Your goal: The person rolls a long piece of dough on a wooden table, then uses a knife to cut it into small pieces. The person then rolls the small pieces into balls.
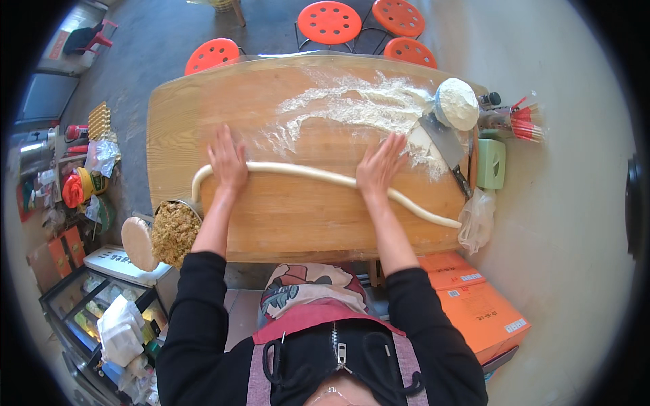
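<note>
A long rope of pale dough (304,171) runs across the wooden board (304,218), its left end bent toward me and its right end reaching the board's right edge. My left hand (227,161) lies flat over the rope near the bend, fingers stretched forward. Farther right, my right hand (378,165) also rests palm down on it, fingers extended. Neither hand is closed around the dough; the parts under my palms are hidden. Beside my left forearm is a bowl heaped with minced filling (175,231).
Loose flour (350,104) is spread at the back. At the right are a bowl of flour (458,104), a cleaver (444,142), a green tissue box (491,163) and a plastic bag (476,221). Red stools (329,23) stand beyond the table; orange boxes (482,314) sit lower right.
</note>
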Demonstrator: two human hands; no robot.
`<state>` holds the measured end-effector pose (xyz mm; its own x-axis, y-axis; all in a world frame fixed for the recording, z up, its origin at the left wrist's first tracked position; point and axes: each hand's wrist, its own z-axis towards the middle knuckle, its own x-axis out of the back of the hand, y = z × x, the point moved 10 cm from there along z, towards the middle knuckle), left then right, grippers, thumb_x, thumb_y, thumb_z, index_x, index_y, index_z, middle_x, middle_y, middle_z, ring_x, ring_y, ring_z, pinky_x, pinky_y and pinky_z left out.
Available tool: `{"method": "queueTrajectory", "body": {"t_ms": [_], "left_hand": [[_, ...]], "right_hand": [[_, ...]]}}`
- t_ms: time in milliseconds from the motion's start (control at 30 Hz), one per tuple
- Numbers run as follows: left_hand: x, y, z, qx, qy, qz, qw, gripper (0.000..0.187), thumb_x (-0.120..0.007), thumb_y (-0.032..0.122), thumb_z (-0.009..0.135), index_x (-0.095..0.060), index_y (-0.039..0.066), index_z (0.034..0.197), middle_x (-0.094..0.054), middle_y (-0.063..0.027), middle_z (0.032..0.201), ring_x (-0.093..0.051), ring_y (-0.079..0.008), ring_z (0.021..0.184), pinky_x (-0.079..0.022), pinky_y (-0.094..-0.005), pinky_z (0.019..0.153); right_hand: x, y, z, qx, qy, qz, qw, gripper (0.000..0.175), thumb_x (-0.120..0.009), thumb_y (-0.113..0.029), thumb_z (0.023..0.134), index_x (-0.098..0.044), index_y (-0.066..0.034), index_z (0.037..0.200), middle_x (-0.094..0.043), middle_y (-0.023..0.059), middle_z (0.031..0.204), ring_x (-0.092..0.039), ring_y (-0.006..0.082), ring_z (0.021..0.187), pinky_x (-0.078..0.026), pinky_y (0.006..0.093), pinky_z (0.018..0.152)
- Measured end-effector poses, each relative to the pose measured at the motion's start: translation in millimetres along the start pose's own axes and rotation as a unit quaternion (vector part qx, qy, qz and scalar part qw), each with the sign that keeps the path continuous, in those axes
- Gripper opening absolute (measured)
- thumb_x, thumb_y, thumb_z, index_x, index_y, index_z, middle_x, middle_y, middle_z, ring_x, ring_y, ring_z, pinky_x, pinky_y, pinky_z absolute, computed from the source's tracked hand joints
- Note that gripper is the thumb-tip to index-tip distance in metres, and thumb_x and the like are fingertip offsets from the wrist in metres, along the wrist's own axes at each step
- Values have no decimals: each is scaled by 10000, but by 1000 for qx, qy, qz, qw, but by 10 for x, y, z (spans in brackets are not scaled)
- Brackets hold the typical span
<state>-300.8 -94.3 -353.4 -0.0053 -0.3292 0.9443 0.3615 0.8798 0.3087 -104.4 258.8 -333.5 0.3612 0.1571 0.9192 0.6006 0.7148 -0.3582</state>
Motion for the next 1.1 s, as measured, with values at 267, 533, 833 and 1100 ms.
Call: {"method": "queueTrajectory", "body": {"t_ms": [267,533,833,1100], "left_hand": [[168,240,-1242,-64,-12,10,998,505,-513,263,1080,-477,102,1558,-444,-155,1622,-392,-351,1517,-118,-573,1295],[65,1158,-2109,-97,-150,-113,977,643,-610,175,998,-414,55,1598,-363,-160,1690,-305,-327,1583,-197,-551,1287],[58,307,-306,10,34,-40,999,575,-454,308,1101,-401,23,1597,-298,-202,1709,-231,-362,1603,-146,-571,1294],[181,117,-2280,-80,-208,-22,975,872,-648,316,969,-209,43,1672,-194,-151,1752,-127,-331,1635,-23,-587,1304]], "right_hand": [[156,10,-1537,266,-152,153,940,391,-702,-183,940,-636,-104,1317,-588,140,1485,-496,362,1433,-375,519,1156],[583,408,-1561,166,-143,10,976,512,-618,-198,980,-542,8,1443,-498,214,1557,-413,394,1493,-271,569,1244],[-31,123,54,57,-38,-28,997,670,-420,-266,1098,-192,34,1651,-130,247,1742,-87,386,1627,-45,538,1311],[398,635,-1839,154,-236,-47,958,693,-565,-284,1014,-335,-5,1605,-307,199,1688,-191,376,1605,-100,604,1286]]}}
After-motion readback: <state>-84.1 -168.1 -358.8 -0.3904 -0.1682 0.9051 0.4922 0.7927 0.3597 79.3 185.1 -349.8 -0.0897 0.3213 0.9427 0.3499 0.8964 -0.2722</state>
